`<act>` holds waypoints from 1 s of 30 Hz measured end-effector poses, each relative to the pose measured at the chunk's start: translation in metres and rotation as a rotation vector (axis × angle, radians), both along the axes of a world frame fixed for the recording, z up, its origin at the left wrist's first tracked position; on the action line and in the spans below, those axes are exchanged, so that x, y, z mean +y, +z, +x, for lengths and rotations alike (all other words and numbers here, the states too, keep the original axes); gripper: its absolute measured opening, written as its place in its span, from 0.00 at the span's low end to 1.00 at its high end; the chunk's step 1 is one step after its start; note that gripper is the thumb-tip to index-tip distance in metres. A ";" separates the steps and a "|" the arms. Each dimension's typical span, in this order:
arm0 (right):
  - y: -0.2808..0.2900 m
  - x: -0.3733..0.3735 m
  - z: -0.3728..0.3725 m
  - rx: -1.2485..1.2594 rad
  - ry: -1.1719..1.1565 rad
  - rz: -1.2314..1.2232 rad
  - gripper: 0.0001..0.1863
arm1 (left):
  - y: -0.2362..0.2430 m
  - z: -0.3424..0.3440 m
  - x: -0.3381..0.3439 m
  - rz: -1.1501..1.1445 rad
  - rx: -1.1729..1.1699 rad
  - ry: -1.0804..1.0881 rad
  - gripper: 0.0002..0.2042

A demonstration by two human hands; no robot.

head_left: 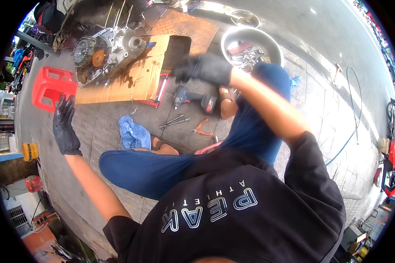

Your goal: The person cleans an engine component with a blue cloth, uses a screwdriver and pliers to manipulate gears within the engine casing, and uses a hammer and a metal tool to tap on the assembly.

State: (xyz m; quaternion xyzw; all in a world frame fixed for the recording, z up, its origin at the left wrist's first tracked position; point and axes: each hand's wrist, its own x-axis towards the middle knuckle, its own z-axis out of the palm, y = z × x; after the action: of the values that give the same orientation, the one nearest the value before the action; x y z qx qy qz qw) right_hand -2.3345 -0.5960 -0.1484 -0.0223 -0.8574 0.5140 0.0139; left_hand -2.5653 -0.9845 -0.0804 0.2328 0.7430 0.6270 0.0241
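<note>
My left hand, in a black glove, is held over the paving beside a red plastic stool. Its fingers are stretched out and nothing shows in them. My right hand, also black-gloved, is smeared by motion above the right end of a cardboard sheet, so its fingers cannot be made out. Below it on the ground lies a cordless impact driver. A partly opened engine with an orange-brown gear rests on the oil-stained cardboard at the far left.
A metal basin of tools and parts stands beyond my right knee. Between my feet lie orange-handled pliers, two thin metal rods and a blue cloth. A blue-green hose curves over the paving at right.
</note>
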 end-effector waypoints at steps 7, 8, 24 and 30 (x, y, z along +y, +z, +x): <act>-0.004 0.191 -0.020 -0.118 -0.116 -0.010 0.16 | -0.013 0.062 0.096 -0.877 -0.042 -0.290 0.16; -0.035 0.203 -0.019 -0.193 -0.117 0.030 0.17 | -0.038 0.055 0.097 -0.920 -0.092 -0.335 0.17; -0.399 0.141 -0.001 -0.685 -0.553 0.510 0.10 | -0.448 0.047 -0.094 -0.873 -1.095 0.453 0.35; -0.331 0.154 -0.008 -0.768 -0.472 0.356 0.15 | -0.479 0.039 -0.064 -1.044 -0.925 0.275 0.32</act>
State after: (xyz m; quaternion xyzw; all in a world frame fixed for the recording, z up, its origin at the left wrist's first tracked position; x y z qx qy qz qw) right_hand -2.3421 -0.4424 -0.4791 -0.4018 -0.8466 0.2969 -0.1838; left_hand -2.5261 -1.0487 -0.5594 -0.1953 0.8826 0.2213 0.3660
